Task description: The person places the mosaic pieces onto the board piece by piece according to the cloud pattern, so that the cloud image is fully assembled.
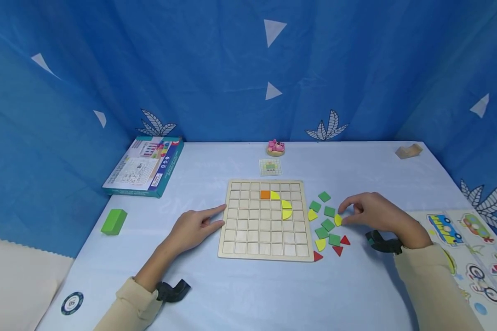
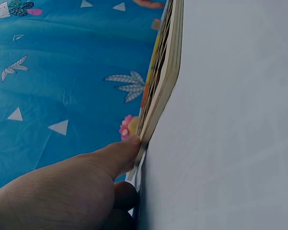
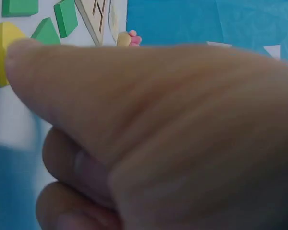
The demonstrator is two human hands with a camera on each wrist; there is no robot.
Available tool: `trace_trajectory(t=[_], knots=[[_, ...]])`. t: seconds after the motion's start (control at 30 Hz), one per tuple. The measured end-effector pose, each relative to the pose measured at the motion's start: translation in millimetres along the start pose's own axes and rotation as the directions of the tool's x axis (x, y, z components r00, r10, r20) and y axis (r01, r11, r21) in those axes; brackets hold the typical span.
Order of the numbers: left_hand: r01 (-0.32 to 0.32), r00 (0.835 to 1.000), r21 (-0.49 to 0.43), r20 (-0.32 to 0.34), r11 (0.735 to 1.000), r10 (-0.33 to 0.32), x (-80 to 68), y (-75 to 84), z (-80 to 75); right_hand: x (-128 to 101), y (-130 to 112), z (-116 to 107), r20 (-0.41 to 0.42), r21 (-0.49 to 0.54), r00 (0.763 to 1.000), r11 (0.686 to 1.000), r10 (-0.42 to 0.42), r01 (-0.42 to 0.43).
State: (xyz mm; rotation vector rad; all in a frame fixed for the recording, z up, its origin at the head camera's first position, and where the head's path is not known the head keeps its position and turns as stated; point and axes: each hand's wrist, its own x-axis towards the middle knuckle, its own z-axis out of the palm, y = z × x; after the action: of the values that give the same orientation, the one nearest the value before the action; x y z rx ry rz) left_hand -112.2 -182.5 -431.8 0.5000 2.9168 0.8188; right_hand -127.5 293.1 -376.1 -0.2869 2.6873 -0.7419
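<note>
A wooden grid board (image 1: 252,236) lies mid-table, with one orange square (image 1: 265,195) and several yellow quarter-circle pieces (image 1: 286,204) in its cells. At the board's left edge is my left hand (image 1: 193,228), its extended index finger and thumb touching the rim. My right hand (image 1: 370,211) pinches a yellow quarter-circle piece (image 1: 338,220) between thumb and index finger, right of the board. In the right wrist view the thumb covers part of that yellow piece (image 3: 1,57). Around it lie green squares (image 1: 328,225), other yellow quarter-circles (image 1: 320,244) and red triangles (image 1: 337,251).
Behind the board are a small pattern card (image 1: 271,167) and a pink figurine (image 1: 276,147). A boxed set (image 1: 138,170) and a green block (image 1: 114,222) sit at left. At back right stands a small brown holder (image 1: 408,151); picture stickers (image 1: 444,229) cover the right side.
</note>
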Motion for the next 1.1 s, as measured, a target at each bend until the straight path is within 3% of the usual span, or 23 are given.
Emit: trace_trajectory(t=[0.6, 0.87, 1.1], knots=[[-0.012, 1.000, 0.003, -0.010, 1.000, 0.012, 0.0, -1.3, 0.7, 6.5, 21.4, 8.7, 0.051, 0.131, 0.994, 0.987, -0.096, 0.088], [-0.011, 1.000, -0.003, -0.013, 1.000, 0.011, -0.2, -0.6, 1.2, 5.7, 20.8, 9.7, 0.044, 0.119, 0.994, 0.989, -0.099, 0.094], [-0.012, 1.000, -0.005, -0.015, 1.000, 0.012, -0.3, -0.6, 1.5, 0.9, 15.5, 13.3, -0.008, 0.045, 0.995, 0.994, -0.097, 0.097]])
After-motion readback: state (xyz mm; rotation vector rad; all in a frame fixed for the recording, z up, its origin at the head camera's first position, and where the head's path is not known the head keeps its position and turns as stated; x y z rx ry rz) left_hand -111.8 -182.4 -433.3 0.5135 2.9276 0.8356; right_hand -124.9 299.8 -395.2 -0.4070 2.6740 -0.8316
